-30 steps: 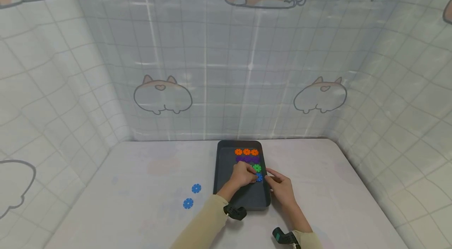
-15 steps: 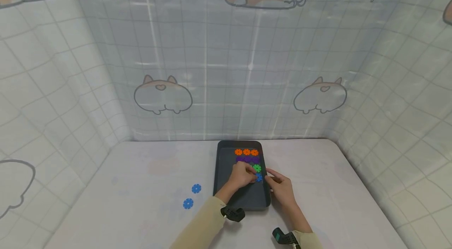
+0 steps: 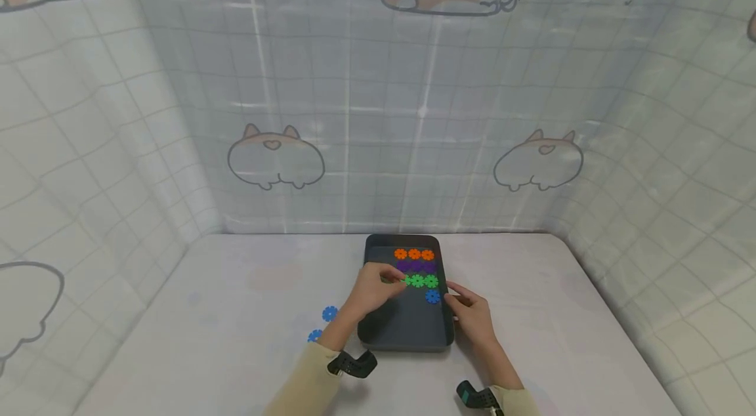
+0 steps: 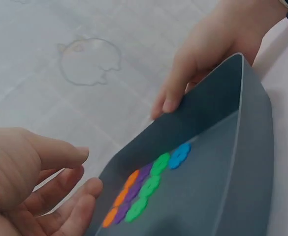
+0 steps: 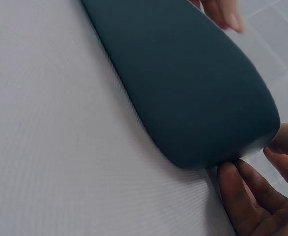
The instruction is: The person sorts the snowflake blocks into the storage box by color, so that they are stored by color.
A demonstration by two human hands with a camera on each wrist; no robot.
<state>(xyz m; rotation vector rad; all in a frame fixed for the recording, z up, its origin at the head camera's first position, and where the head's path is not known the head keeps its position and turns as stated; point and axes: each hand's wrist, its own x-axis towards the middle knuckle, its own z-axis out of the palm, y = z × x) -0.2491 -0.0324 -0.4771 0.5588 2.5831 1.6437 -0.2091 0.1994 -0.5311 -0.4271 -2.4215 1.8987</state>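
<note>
A dark grey rectangular tray [image 3: 404, 331] holds short rows of notched, flower-shaped plastic discs: orange discs [image 3: 414, 254], purple discs [image 3: 416, 267] and green discs [image 3: 418, 281]. Below the right-hand green disc lies one blue disc [image 3: 432, 296]. Over the tray's left side hovers my left hand [image 3: 373, 288], fingers loosely bent; the left wrist view shows nothing between thumb and fingertips. At the tray's right wall, my right hand [image 3: 474, 317] holds the edge, its fingers [image 5: 235, 189] against the lower outer side. Two more blue discs [image 3: 329, 313] lie on the table, partly behind the left forearm.
The white table [image 3: 248, 311] extends to both sides of the tray. A patterned curtain [image 3: 378, 160] with grid lines and cartoon dogs encloses the back and sides. Each wrist carries a black camera mount [image 3: 353, 363].
My left hand has lifted off the blue disc in the tray and moved left, uncovering that disc and the green row. The right hand stays at the tray's edge.
</note>
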